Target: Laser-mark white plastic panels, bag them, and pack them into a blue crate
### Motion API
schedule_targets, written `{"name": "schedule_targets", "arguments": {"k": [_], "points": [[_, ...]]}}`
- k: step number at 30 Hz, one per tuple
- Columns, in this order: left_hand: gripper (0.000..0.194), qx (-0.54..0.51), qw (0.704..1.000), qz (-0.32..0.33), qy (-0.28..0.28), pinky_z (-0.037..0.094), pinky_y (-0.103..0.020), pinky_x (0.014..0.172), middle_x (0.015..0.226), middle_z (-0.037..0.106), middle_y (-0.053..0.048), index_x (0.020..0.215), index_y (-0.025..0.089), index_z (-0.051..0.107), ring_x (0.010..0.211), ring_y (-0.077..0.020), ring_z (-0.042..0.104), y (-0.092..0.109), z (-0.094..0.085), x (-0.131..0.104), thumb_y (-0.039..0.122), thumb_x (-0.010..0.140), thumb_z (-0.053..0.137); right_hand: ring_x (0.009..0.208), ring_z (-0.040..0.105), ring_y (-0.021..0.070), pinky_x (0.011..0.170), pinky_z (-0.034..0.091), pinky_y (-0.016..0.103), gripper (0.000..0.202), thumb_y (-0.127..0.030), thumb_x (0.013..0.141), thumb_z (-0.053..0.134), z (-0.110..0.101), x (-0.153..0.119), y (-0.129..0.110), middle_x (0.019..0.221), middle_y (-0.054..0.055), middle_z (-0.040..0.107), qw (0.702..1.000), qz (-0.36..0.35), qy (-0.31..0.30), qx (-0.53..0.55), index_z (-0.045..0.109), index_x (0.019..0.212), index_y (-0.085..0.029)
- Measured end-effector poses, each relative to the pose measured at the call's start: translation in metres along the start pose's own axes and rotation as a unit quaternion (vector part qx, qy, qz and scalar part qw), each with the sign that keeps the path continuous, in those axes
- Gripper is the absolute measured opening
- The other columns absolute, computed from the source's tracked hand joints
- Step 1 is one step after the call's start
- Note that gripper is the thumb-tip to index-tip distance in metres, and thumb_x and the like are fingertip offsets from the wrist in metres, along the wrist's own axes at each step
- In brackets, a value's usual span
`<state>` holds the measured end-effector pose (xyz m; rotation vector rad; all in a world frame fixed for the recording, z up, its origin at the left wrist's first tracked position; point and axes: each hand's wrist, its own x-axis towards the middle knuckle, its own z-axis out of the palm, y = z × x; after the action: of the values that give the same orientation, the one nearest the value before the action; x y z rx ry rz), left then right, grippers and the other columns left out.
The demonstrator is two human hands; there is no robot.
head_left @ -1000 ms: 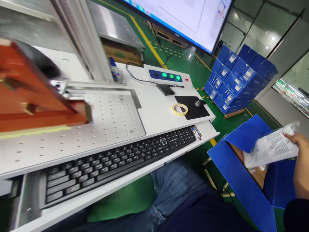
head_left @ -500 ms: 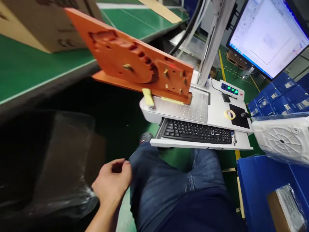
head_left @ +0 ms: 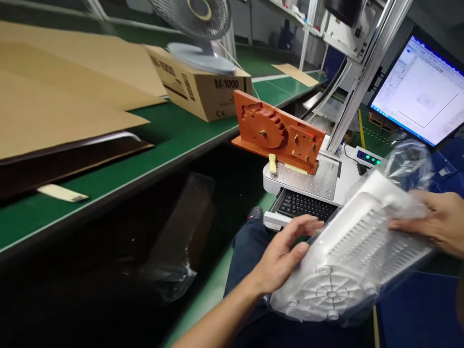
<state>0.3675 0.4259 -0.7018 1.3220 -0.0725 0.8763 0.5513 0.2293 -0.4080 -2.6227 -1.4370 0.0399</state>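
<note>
Pinching through the clear bag (head_left: 409, 162) at the near-right edge of the white plastic part (head_left: 350, 241), your right hand (head_left: 442, 220) has its fingers closed on it; your left hand (head_left: 281, 258) is open, thumb parted from the fingers, right beside the opposite edge, though you cannot tell whether it touches. The part lies nearer you than the orange fixture (head_left: 264, 128) and to its right, tilted. It looks light and stiff, a molded shell, while the loose film probably slides over it, so a grip on film alone could slip. The slotted grille and the thin spokes of the round web seem the weaker spots; the solid side edges look like the better hold, one hand on each. Your right fingertips behind the part are hidden, its underside is unseen, and glare on the film blurs detail. Beyond the part, the keyboard (head_left: 304, 205), below the orange fixture, is partly covered, and your right forearm is cut off.
</note>
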Motion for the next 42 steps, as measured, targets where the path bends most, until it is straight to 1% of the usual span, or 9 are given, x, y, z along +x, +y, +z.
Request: {"name": "schedule_targets", "arguments": {"k": [4,8,11,15,19,23,33,38,42], "points": [[0.065,0.029,0.997,-0.072,-0.009,0.054,-0.046,0.115,0.15,0.07,-0.014,0.151,0.023,0.064,0.132,-0.0362,0.068,-0.021,0.016,0.002,0.062,0.1,0.073,0.068,0.066,0.0221,0.057,0.041,0.029,0.06,-0.086,0.086,0.07,0.025,0.041,-0.023,0.078,0.0,0.074,0.998,-0.055,-0.002,-0.013,0.075,0.092,-0.026],[0.062,0.054,0.989,-0.129,0.042,0.056,-0.045,0.113,0.141,0.074,-0.012,0.143,0.022,0.068,0.129,-0.0347,0.069,-0.039,0.021,-0.007,0.057,0.094,0.081,0.079,0.071,0.0265,0.065,0.046,0.033,0.053,-0.079,0.091,0.073,0.032,0.054,-0.003,0.085,0.002,0.076,0.995,-0.09,0.025,-0.021,0.078,0.106,-0.028],[0.06,0.071,0.985,-0.143,0.06,0.058,-0.044,0.111,0.137,0.076,-0.012,0.139,0.022,0.071,0.125,-0.0342,0.071,-0.046,0.019,-0.015,0.056,0.091,0.084,0.109,0.074,0.0312,0.095,0.057,0.042,0.056,-0.08,0.094,0.073,0.046,0.055,0.031,0.118,0.007,0.079,0.972,-0.134,0.176,0.077,0.081,0.115,-0.029],[0.06,0.087,0.978,-0.164,0.096,0.061,-0.045,0.108,0.135,0.077,-0.012,0.136,0.023,0.073,0.124,-0.0358,0.073,-0.052,0.012,-0.026,0.057,0.088,0.084,0.141,0.06,0.0333,0.126,0.044,0.052,0.064,-0.073,0.098,0.075,0.104,0.048,0.082,0.151,0.013,0.064,0.905,-0.077,0.338,0.245,0.07,0.141,-0.026],[0.065,0.103,0.972,-0.183,0.108,0.063,-0.047,0.108,0.136,0.077,-0.012,0.137,0.024,0.074,0.125,-0.038,0.074,-0.062,0.004,-0.036,0.057,0.082,0.089,0.153,0.052,0.0331,0.13,0.043,0.054,0.083,-0.07,0.097,0.078,0.199,0.022,0.103,0.164,0.014,0.055,0.814,-0.019,0.17,0.554,0.045,0.163,-0.031],[0.075,0.139,0.961,-0.212,0.11,0.06,-0.053,0.115,0.144,0.074,-0.014,0.143,0.025,0.07,0.133,-0.0417,0.071,-0.07,-0.002,-0.044,0.054,0.078,0.093,0.145,0.06,0.0354,0.128,0.046,0.055,0.075,-0.063,0.092,0.087,0.259,-0.001,0.081,0.154,0.013,0.064,0.743,-0.005,-0.01,0.669,0.06,0.154,-0.031],[0.097,0.129,0.935,-0.282,0.175,0.05,-0.06,0.126,0.146,0.073,-0.014,0.141,0.027,0.07,0.143,-0.0475,0.063,-0.075,-0.005,-0.086,0.058,0.056,0.105,0.136,0.065,0.0325,0.123,0.047,0.047,0.065,-0.033,0.079,0.099,0.255,0.01,0.044,0.144,0.009,0.071,0.697,-0.081,-0.104,0.704,0.075,0.139,-0.025],[0.092,0.133,0.947,-0.217,0.196,0.049,-0.062,0.127,0.159,0.065,-0.015,0.152,0.032,0.062,0.147,-0.0452,0.061,-0.027,-0.045,-0.071,0.053,0.071,0.1,0.126,0.067,0.032,0.123,0.045,0.047,0.06,-0.029,0.076,0.093,0.254,0.008,0.034,0.14,0.008,0.073,0.732,-0.079,-0.129,0.665,0.076,0.134,-0.022],[0.048,0.294,0.909,0.059,0.289,0.058,-0.058,0.119,0.131,0.08,-0.009,0.135,0.031,0.073,0.123,-0.0352,0.077,0.071,-0.066,-0.005,0.039,0.09,0.087,0.114,0.069,0.0303,0.106,0.054,0.041,0.053,-0.027,0.076,0.086,0.249,0.003,0.02,0.125,0.005,0.077,0.759,-0.076,-0.154,0.628,0.077,0.128,-0.021]]}}
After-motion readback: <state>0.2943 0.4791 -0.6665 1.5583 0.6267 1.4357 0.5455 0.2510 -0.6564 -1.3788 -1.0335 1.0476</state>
